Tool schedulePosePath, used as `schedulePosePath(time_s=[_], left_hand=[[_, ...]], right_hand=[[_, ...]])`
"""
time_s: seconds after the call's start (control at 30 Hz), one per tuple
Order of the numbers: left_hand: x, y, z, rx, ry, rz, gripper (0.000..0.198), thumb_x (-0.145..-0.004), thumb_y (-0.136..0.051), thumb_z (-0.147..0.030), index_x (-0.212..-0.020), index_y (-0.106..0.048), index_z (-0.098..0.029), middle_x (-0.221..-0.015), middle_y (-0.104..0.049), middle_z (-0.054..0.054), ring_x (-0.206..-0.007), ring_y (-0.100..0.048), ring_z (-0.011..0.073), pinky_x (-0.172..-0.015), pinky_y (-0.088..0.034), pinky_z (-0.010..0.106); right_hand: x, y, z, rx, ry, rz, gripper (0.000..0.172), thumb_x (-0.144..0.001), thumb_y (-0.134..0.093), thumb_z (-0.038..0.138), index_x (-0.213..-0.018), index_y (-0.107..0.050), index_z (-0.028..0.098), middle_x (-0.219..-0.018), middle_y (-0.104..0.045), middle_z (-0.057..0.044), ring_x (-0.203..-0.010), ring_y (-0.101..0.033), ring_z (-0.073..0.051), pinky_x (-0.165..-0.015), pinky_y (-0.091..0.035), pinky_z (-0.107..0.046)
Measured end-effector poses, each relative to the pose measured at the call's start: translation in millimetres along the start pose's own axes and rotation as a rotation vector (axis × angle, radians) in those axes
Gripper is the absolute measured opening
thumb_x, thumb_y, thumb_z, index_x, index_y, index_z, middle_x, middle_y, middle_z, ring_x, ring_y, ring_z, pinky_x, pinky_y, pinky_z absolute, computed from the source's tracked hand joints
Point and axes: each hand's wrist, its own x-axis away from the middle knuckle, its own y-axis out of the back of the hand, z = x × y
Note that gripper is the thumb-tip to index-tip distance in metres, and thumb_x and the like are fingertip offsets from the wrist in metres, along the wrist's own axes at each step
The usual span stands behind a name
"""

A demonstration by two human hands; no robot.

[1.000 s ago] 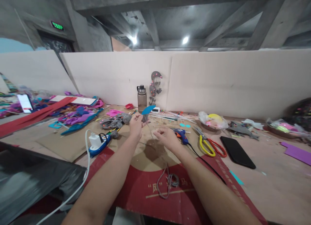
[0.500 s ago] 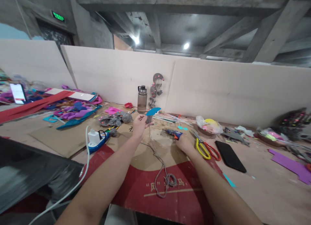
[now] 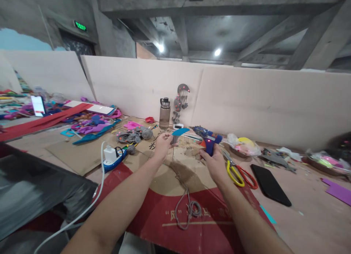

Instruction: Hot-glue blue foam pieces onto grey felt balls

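Note:
My left hand (image 3: pixel 163 146) pinches a small curved felt piece (image 3: pixel 179 131), bright blue on the side facing up, with grey beneath at the fingers. From that hand a grey cord (image 3: pixel 187 195) trails down to a loose coil on the red and brown cardboard (image 3: pixel 153 206). In my right hand (image 3: pixel 214 160) is a blue hot glue gun (image 3: pixel 210 142) with an orange trigger and a lit red spot, raised above the board, its nozzle pointing left. The glue gun and the felt piece are apart.
Scissors (image 3: pixel 236 173) with yellow and red handles and a black phone (image 3: pixel 270 184) lie right. A power strip (image 3: pixel 115 160) with a white cable is left. Behind stand a bottle (image 3: pixel 165 115) and a grey moon ornament (image 3: pixel 181 100). Felt scraps (image 3: pixel 90 126) heap at far left.
My right hand has lifted the glue gun off the board and turned it upright. My left hand still holds the felt piece. The whole view has shifted slightly.

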Motion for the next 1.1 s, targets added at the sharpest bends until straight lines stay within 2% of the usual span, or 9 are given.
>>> schedulePosePath(time_s=[0.03, 0.13, 0.33, 0.77, 0.93, 1.1], left_hand=[[1, -0.6, 0, -0.008, 0.000, 0.003, 0.017, -0.073, -0.064, -0.023, -0.079, -0.050, -0.016, -0.070, -0.065, 0.003, -0.062, -0.066, 0.0141, -0.061, -0.058, 0.030], [4, -2.9, 0, -0.038, 0.011, 0.009, 0.016, -0.073, -0.063, -0.023, -0.079, -0.050, -0.015, -0.071, -0.065, 0.003, -0.063, -0.066, 0.0140, -0.063, -0.058, 0.031], [8, -6.6, -1, -0.046, 0.015, 0.058, 0.017, -0.073, -0.065, -0.024, -0.077, -0.052, -0.014, -0.070, -0.065, 0.003, -0.063, -0.065, 0.0137, -0.063, -0.059, 0.033], [12, -7.5, -2, -0.051, 0.005, 0.135, 0.024, -0.069, -0.071, -0.029, -0.075, -0.054, -0.013, -0.068, -0.065, 0.003, -0.063, -0.065, 0.0138, -0.063, -0.059, 0.031], [9, -5.4, 4, -0.066, -0.017, 0.134, 0.021, -0.069, -0.070, -0.029, -0.075, -0.056, -0.013, -0.068, -0.064, 0.002, -0.062, -0.063, 0.0119, -0.064, -0.059, 0.032], [10, -6.7, 0, -0.063, -0.021, 0.111, 0.019, -0.069, -0.068, -0.027, -0.074, -0.056, -0.013, -0.068, -0.064, 0.002, -0.062, -0.064, 0.0131, -0.064, -0.058, 0.032]], right_hand=[[3, -3, 5, -0.009, 0.006, 0.047, 0.032, -0.074, -0.057, 0.038, -0.100, -0.050, 0.020, -0.078, -0.063, -0.001, -0.058, -0.055, -0.014, -0.058, -0.046, -0.027], [10, -7, 15, 0.092, 0.041, 0.083, 0.029, -0.077, -0.054, 0.038, -0.096, -0.054, 0.017, -0.082, -0.064, -0.004, -0.060, -0.054, -0.015, -0.058, -0.044, -0.028], [14, -10, 15, 0.279, 0.140, 0.107, 0.030, -0.081, -0.049, 0.037, -0.102, -0.057, 0.017, -0.090, -0.066, -0.008, -0.079, -0.060, -0.021, -0.074, -0.045, -0.033], [15, -15, 9, 0.295, 0.147, 0.156, 0.034, -0.085, -0.047, 0.036, -0.112, -0.054, 0.016, -0.101, -0.065, -0.010, -0.089, -0.060, -0.022, -0.081, -0.045, -0.036], [17, -18, 11, 0.315, 0.147, 0.161, 0.034, -0.085, -0.047, 0.034, -0.111, -0.055, 0.015, -0.103, -0.065, -0.011, -0.091, -0.060, -0.023, -0.083, -0.044, -0.037], [17, -18, 12, 0.316, 0.152, 0.154, 0.035, -0.085, -0.046, 0.035, -0.113, -0.054, 0.015, -0.104, -0.065, -0.012, -0.092, -0.060, -0.023, -0.083, -0.044, -0.037]])
